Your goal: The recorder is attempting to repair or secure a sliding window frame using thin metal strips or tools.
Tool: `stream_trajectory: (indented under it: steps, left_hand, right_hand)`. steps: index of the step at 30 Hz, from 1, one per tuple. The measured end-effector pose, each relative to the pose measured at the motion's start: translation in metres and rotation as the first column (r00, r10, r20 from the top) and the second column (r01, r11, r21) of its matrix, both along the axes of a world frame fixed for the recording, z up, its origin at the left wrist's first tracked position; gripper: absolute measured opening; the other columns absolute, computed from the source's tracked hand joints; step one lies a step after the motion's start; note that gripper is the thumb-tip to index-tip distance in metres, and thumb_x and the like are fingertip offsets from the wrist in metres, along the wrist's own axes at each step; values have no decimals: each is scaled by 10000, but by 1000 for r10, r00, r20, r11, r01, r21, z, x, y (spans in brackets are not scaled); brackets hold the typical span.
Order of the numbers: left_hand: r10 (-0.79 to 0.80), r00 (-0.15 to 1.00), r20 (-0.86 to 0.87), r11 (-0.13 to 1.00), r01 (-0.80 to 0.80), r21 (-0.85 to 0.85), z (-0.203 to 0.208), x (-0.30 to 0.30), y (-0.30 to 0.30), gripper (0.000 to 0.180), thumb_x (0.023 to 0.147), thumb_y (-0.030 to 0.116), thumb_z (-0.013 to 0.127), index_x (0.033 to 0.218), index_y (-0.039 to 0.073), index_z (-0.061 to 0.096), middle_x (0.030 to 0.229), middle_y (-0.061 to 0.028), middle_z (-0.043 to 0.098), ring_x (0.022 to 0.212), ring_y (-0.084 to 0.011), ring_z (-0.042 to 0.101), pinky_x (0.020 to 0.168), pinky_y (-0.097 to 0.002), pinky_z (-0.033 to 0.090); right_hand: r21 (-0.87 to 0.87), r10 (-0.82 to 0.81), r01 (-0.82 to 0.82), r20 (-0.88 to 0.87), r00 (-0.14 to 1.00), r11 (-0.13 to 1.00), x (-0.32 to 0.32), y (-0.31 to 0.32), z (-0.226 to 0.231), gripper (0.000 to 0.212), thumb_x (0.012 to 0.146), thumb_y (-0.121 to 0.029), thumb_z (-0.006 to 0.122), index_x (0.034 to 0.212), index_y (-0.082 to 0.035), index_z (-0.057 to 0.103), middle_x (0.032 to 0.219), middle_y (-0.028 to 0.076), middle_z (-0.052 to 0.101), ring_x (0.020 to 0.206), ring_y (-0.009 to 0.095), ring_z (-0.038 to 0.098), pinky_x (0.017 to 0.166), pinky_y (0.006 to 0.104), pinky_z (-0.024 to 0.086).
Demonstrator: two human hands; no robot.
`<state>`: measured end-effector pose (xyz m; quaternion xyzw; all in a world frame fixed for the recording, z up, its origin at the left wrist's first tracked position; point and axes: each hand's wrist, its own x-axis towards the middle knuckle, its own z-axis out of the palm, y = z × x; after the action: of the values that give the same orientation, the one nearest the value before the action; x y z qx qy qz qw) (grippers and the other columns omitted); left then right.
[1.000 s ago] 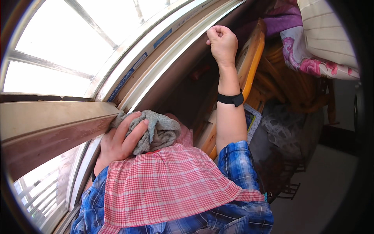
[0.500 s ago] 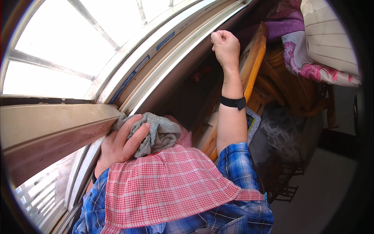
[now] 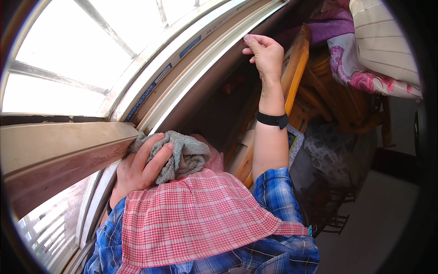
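A crumpled grey towelling rag [image 3: 183, 153] is bunched under my left hand [image 3: 140, 170]. That hand's fingers curve over the rag, which presses against the end of a cream window sash bar [image 3: 68, 139]. My right hand [image 3: 268, 57] is raised at the upper middle, beside the dark brown surface along the window frame. Its fingers are loosely bent and partly spread, with nothing visible in them. A black band [image 3: 272, 120] circles the right wrist. A red-and-white checked apron [image 3: 196, 219] covers my front, close below the rag.
The window frame [image 3: 157, 89] with its pale tracks curves along the left, with bright barred panes beyond. On the right are a varnished wooden rail [image 3: 296, 68], a cream cushion [image 3: 385, 41], flowered fabric [image 3: 362, 82] and a table under clear plastic [image 3: 328, 150].
My right hand has loosened from a fist, its fingers now partly uncurled, at nearly the same place. The left hand and rag stay almost still.
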<state>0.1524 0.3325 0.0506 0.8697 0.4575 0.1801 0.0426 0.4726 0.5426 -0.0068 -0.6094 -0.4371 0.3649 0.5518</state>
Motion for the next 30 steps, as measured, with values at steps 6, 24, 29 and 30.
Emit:
stream_trajectory:
  steps: [6, 24, 29, 30]
  left_hand:
    - [-3, 1000, 8, 1000, 3, 9, -4, -1, 1, 495, 829, 122, 673, 1308, 222, 600, 1311, -84, 628, 698, -195, 638, 690, -313, 560]
    - [15, 999, 30, 999, -14, -49, 2, 1, -1, 493, 825, 128, 667, 1305, 222, 602, 1340, -87, 605, 738, -231, 654, 701, -336, 562]
    - [4, 999, 46, 999, -3, -40, 1, 1, 0, 501, 830, 115, 662, 1315, 218, 595, 1341, -96, 605, 757, -228, 658, 722, -334, 570]
    - [4, 999, 47, 999, -2, -41, 1, 1, 0, 501, 830, 115, 662, 1315, 218, 595, 1341, -96, 605, 757, -228, 658, 722, -334, 570]
  right_hand:
    - [25, 64, -63, -57, 996, 998, 0, 8, -8, 176, 924, -150, 702, 910, 26, 700, 792, 54, 711, 643, 94, 663, 521, 229, 474]
    - [-117, -6, 110, 659, 752, 987, -2, 14, 4, 362, 848, -287, 505, 841, 26, 686, 905, 275, 685, 939, 457, 648, 892, 475, 504]
    - [-74, -41, 146, 752, 658, 986, -2, 11, 5, 372, 861, -284, 483, 892, 26, 686, 946, 269, 692, 965, 457, 648, 906, 490, 501]
    - [-76, -40, 147, 753, 657, 986, -1, 11, 4, 372, 861, -284, 483, 892, 26, 686, 946, 269, 692, 965, 457, 648, 906, 490, 501]
